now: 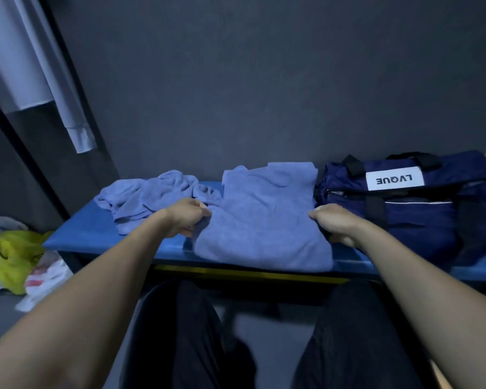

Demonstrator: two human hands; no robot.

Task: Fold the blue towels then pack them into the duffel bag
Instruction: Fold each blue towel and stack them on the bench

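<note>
Blue towel (261, 220) at frame centre on the bench (76, 237) is gripped at both side edges, left hand (188, 217) & right hand (334, 224) fingers curled on cloth, mid-fold prob; next, another fold's needed, then duffel bag (410, 209) at right, w/ crumpled towel (149, 197) left unfolded.

**Both hands gripping, arms stretched forward**

Both bare forearms reach straight ahead, roughly parallel. The left hand (187, 216) and the right hand (335, 224) sit level and well apart, knuckles up, fingers curled under and pinching cloth at either side edge.
</note>
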